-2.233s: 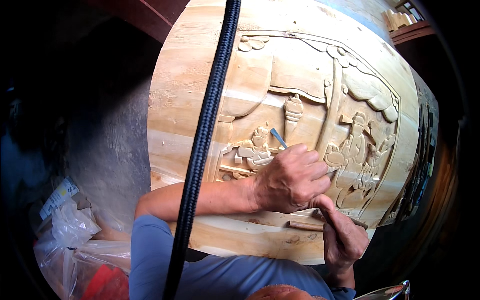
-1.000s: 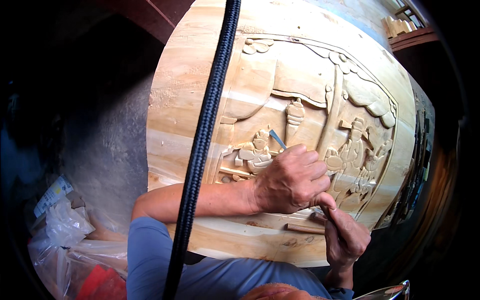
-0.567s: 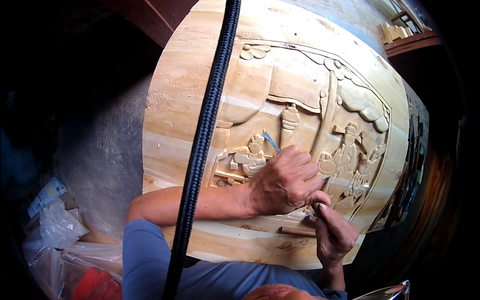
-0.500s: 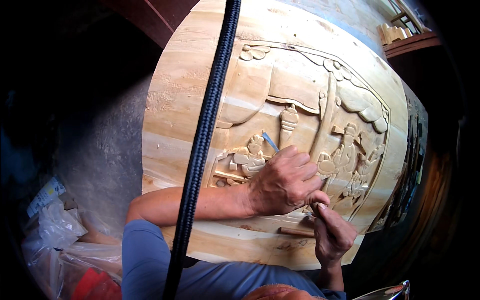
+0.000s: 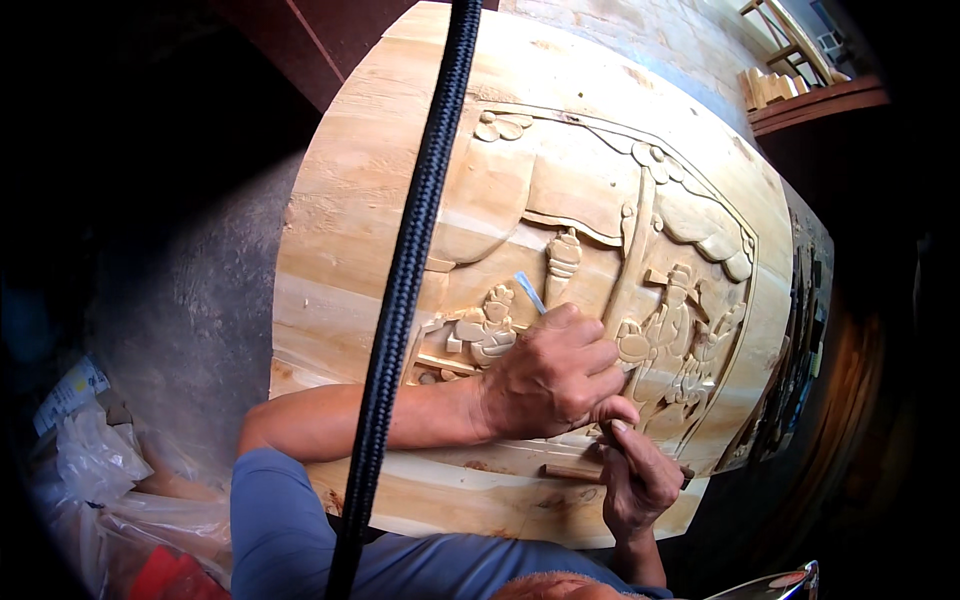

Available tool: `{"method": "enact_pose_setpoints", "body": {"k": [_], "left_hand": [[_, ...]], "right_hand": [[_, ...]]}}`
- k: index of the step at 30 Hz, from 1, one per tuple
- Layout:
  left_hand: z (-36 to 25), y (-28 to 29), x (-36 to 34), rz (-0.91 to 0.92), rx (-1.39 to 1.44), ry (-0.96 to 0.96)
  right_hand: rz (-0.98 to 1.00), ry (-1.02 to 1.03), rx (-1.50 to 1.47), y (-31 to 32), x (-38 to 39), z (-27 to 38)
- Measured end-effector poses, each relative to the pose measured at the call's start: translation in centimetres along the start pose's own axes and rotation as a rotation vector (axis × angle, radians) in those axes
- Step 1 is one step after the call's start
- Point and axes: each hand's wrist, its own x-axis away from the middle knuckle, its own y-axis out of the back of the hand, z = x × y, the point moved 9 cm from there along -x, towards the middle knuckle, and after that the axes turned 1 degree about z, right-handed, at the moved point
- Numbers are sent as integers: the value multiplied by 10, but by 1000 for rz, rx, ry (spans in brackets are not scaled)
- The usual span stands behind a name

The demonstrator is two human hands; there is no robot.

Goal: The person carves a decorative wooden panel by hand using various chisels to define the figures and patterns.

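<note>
A pale wooden panel [image 5: 340,250] carved in relief lies before me. My left hand [image 5: 560,375] is closed round a chisel [image 5: 530,290]; its narrow blade sticks out beyond the fist, beside a small carved figure [image 5: 487,325]. The fist hides most of the tool. Closer to me, my right hand [image 5: 640,485] is closed, its thumb against my left thumb, where the chisel's handle end lies mostly hidden. Under the right hand a brown wooden handle [image 5: 570,472] rests on the panel; its other end shows dark past the hand.
A black braided cable [image 5: 405,270] crosses the view. Several slim tools [image 5: 800,340] lie along the panel's right side. Plastic bags [image 5: 110,480] sit at the lower left. Cut wood pieces [image 5: 770,88] stand at the far right.
The whole view has shifted a little, so panel and hands appear slightly further left. The blade shows at a small distance from the carved figure's head; both grips look the same.
</note>
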Motion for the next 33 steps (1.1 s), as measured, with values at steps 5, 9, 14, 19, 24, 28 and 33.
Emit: {"method": "enact_pose_setpoints", "body": {"k": [5,9,14,19,24,28,33], "left_hand": [[-14,9,2,-63,-81,-95],[-23,19,19,40,-350,-274],[-21,34,26,14,-389,-244],[-25,41,28,-17,-279,-239],[-35,42,34,51,-221,-305],[-21,39,30,59,-249,-266],[28,65,32,3,-390,-36]], "right_hand": [[-73,-469,-691,17,41,-52],[13,-534,-910,28,43,-62],[108,-488,-984,31,38,-41],[31,13,-549,36,12,17],[129,291,-50,15,-17,52],[8,126,-217,50,-8,37],[-528,44,-230,142,-1,15]]}}
